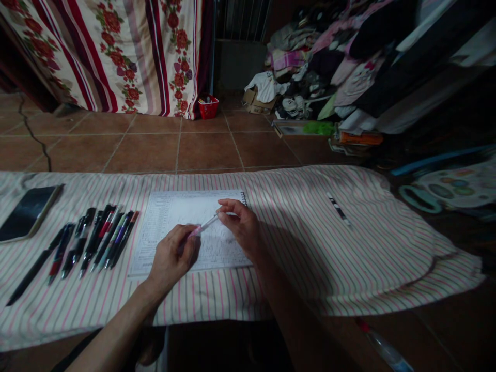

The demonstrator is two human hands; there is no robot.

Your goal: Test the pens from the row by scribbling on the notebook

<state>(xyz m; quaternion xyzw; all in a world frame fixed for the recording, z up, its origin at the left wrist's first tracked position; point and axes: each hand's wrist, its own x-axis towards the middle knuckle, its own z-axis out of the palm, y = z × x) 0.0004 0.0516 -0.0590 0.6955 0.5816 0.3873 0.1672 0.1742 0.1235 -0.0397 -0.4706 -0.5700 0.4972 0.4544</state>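
Note:
My left hand (pixel 172 254) and my right hand (pixel 238 225) both grip a slim pink-and-clear pen (pixel 204 225) above a spiral-bound pad of printed, ruled pages (pixel 182 206). The left fingers wrap its pink end, while the right fingertips pinch its other end. Both hands hover over the pad and hide part of its page. To the left, several pens and markers (pixel 95 243) lie side by side on a pink-and-grey striped cloth (pixel 329 258). A black smartphone (pixel 29 213) lies beyond them, at the cloth's left end.
A lone black-and-white pen (pixel 338 209) lies on the cloth to the right. A plastic bottle (pixel 383 347) lies at lower right. Beyond the cloth are brown floor tiles (pixel 143 152), a floral curtain (pixel 116 51), a red basket (pixel 208 107) and heaped clothes (pixel 321 67).

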